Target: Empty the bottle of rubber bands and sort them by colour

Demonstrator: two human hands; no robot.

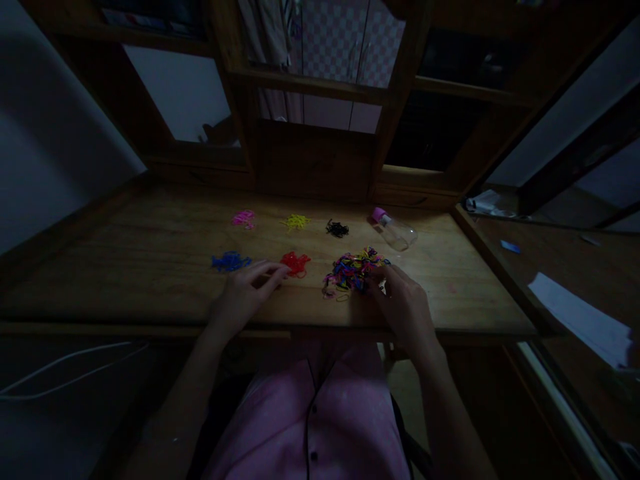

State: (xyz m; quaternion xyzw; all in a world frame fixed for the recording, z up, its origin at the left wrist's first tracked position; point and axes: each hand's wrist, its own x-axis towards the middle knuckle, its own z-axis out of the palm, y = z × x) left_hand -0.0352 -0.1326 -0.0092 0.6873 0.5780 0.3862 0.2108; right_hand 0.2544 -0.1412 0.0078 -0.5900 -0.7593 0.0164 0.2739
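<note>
At the right edge of a mixed heap of small looped pieces [353, 270], my right hand [403, 297] has its thumb and fingertips drawn together among the pieces. They are thin and wiry, perhaps clips or pins; the dim light hides their exact kind. My left hand [247, 290] reaches to a small red pile [296, 264], its thumb and index tips meeting at the pile's left edge. What either pinch holds is too small to make out. Sorted by colour, a blue pile [230, 261], a pink pile [244, 219], a yellow pile [296, 222] and a black pile [337, 229] lie around.
A clear bottle [399, 233] with a pink cap lies on its side behind the mixed heap. The wooden desk [165, 267] has shelves [315, 160] at its back. White papers [580, 320] and a small blue card [510, 247] lie on a surface to the right.
</note>
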